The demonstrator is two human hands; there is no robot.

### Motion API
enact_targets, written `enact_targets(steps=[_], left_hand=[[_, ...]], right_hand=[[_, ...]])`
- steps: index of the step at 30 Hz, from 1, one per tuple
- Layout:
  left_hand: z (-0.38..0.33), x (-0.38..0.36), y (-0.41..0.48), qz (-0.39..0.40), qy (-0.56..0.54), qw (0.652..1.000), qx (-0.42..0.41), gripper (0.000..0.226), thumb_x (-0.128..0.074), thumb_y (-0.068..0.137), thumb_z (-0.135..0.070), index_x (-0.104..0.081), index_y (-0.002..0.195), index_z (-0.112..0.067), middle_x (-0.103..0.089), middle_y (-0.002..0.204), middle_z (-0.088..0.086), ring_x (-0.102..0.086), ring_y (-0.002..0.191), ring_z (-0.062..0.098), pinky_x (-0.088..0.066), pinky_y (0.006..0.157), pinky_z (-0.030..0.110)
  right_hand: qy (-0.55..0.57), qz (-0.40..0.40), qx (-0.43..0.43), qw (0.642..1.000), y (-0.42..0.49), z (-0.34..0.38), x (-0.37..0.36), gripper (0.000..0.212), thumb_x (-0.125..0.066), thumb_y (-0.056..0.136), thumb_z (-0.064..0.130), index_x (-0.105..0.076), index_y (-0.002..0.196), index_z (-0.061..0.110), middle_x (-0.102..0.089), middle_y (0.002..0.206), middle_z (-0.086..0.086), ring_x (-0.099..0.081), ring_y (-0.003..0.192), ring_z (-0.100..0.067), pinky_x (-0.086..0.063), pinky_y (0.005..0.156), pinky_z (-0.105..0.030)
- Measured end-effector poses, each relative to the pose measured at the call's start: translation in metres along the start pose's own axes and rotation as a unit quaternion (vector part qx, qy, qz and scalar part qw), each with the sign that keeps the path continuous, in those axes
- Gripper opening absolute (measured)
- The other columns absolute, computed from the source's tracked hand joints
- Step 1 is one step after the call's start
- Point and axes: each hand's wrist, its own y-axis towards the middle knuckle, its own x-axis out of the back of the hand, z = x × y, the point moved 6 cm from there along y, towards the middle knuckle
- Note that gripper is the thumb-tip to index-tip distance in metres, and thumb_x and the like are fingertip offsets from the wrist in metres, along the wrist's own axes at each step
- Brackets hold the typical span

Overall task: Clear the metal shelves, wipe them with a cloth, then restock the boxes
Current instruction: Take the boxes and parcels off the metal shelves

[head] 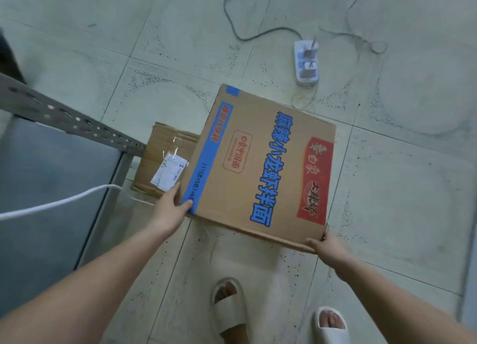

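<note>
Gripping a large cardboard box (258, 163) at both near corners, centre of frame.
Left hand (173, 209) clasps the lower-left corner, thumb on the blue edge stripe; right hand (326, 245) curls its fingers round the lower-right corner; printed face points upward, with blue characters and a red panel; whether the box rests on the tiled floor (400, 163) cannot be told; its left edge overlaps a smaller taped box (162, 150) bearing a white label, which lies beside the metal shelf (64, 116) at the left of frame; white cable (51, 205) crosses lower left; power strip (306, 62) lies upper right; pale sandals (229, 307) stand at bottom centre.
</note>
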Motion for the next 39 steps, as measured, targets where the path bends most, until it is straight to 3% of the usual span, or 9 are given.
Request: enact_targets(steps=[4,8,15,19,22,27,29,33,39], left_hand=[[0.012,-0.047,0.018,0.056,0.02,0.997,0.048,0.078,-0.062,0.099,-0.024,-0.015,0.161,-0.016,-0.03,0.163,0.003,-0.037,0.145,0.024,-0.033,0.114,0.04],[0.039,-0.071,0.026,0.067,0.053,0.994,0.07,0.08,-0.059,0.1,-0.023,-0.01,0.161,-0.013,-0.022,0.165,0.006,-0.033,0.147,0.026,-0.032,0.115,0.042],[0.098,-0.041,0.028,0.065,0.074,0.989,0.11,0.062,-0.06,0.095,-0.031,-0.035,0.15,-0.019,-0.05,0.147,0.006,-0.059,0.12,0.027,-0.05,0.101,0.05],[0.076,-0.032,0.002,0.061,0.068,0.994,0.068,0.061,-0.054,0.099,-0.023,-0.028,0.155,-0.024,-0.047,0.148,-0.003,-0.053,0.129,0.026,-0.044,0.105,0.041],[0.054,-0.032,-0.014,0.05,0.022,0.997,0.047,0.062,-0.053,0.1,-0.021,-0.027,0.156,-0.028,-0.047,0.151,-0.004,-0.054,0.125,0.02,-0.045,0.101,0.037],[-0.002,-0.015,-0.057,0.025,-0.064,0.997,0.02,0.063,-0.059,0.094,-0.024,-0.033,0.152,-0.027,-0.043,0.154,-0.006,-0.045,0.138,0.017,-0.038,0.115,0.048],[-0.031,-0.004,-0.077,0.0,-0.108,0.994,0.015,0.055,-0.06,0.094,-0.025,-0.041,0.145,-0.025,-0.05,0.147,-0.006,-0.05,0.131,0.015,-0.041,0.112,0.045],[-0.088,0.031,-0.144,-0.057,-0.233,0.971,0.007,0.031,-0.06,0.098,-0.017,-0.053,0.128,-0.02,-0.058,0.125,-0.005,-0.057,0.1,0.002,-0.045,0.082,0.023],[-0.092,0.081,-0.247,-0.189,-0.379,0.906,0.003,0.021,-0.058,0.094,-0.012,-0.059,0.113,-0.02,-0.063,0.101,-0.011,-0.059,0.083,0.007,-0.042,0.066,0.023]], right_hand=[[-0.002,0.0,-0.017,1.0,0.026,-0.013,0.006,0.036,-0.065,0.098,0.015,-0.057,0.132,0.008,-0.067,0.122,-0.008,-0.061,0.111,-0.027,-0.046,0.105,-0.04],[-0.04,0.022,-0.02,0.999,0.035,-0.025,-0.006,0.032,-0.065,0.098,0.018,-0.058,0.128,0.014,-0.067,0.12,-0.007,-0.062,0.103,-0.022,-0.05,0.09,-0.036],[-0.051,0.107,-0.033,0.992,0.019,-0.039,-0.053,0.036,-0.066,0.097,0.017,-0.054,0.131,0.013,-0.066,0.114,-0.001,-0.063,0.102,-0.018,-0.048,0.075,-0.025],[-0.021,0.123,0.001,0.992,0.005,-0.014,-0.06,0.057,-0.065,0.097,0.018,-0.043,0.149,0.014,-0.061,0.136,-0.003,-0.061,0.12,-0.02,-0.049,0.105,-0.039],[0.004,0.11,0.04,0.993,-0.011,0.021,-0.05,0.073,-0.065,0.098,0.021,-0.026,0.16,0.016,-0.042,0.157,-0.001,-0.045,0.14,-0.021,-0.036,0.118,-0.039],[-0.053,0.116,0.106,0.986,-0.082,0.088,-0.031,0.064,-0.063,0.099,0.017,-0.034,0.156,0.013,-0.051,0.149,-0.003,-0.056,0.12,-0.017,-0.048,0.09,-0.02],[-0.072,0.112,0.142,0.981,-0.111,0.115,-0.024,0.06,-0.063,0.099,0.02,-0.039,0.154,0.015,-0.056,0.145,0.0,-0.057,0.122,-0.016,-0.051,0.094,-0.025],[-0.148,0.109,0.226,0.956,-0.196,0.17,-0.007,0.054,-0.064,0.096,0.034,-0.047,0.147,0.027,-0.063,0.134,0.013,-0.06,0.12,-0.009,-0.049,0.105,-0.035],[-0.237,0.145,0.342,0.898,-0.301,0.199,-0.018,0.045,-0.058,0.099,0.037,-0.048,0.143,0.032,-0.065,0.129,0.01,-0.064,0.109,-0.009,-0.048,0.09,-0.025]])
